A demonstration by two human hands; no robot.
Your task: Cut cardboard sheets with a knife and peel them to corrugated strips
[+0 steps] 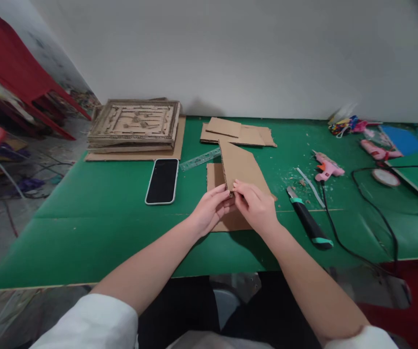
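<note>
Both my hands meet at the near lower corner of a piece of cardboard (244,165), which is held tilted up off the table. My left hand (212,208) pinches that corner from the left side. The fingers of my right hand (255,203) are closed on the same near edge, thumb and fingertips touching the board. What exactly lies between the fingertips is partly hidden. Beneath lies a flat cardboard sheet (214,177), partly covered by my hands. A clear ruler (200,160) rests just behind it on the left.
A phone (162,182) lies left, before stacked cardboard panels (136,123). More cardboard pieces (238,133) lie behind. At right are a utility knife (309,218), a glue stick (311,188), a pink glue gun (327,167) with a black cable (340,242), and a tape roll (386,177).
</note>
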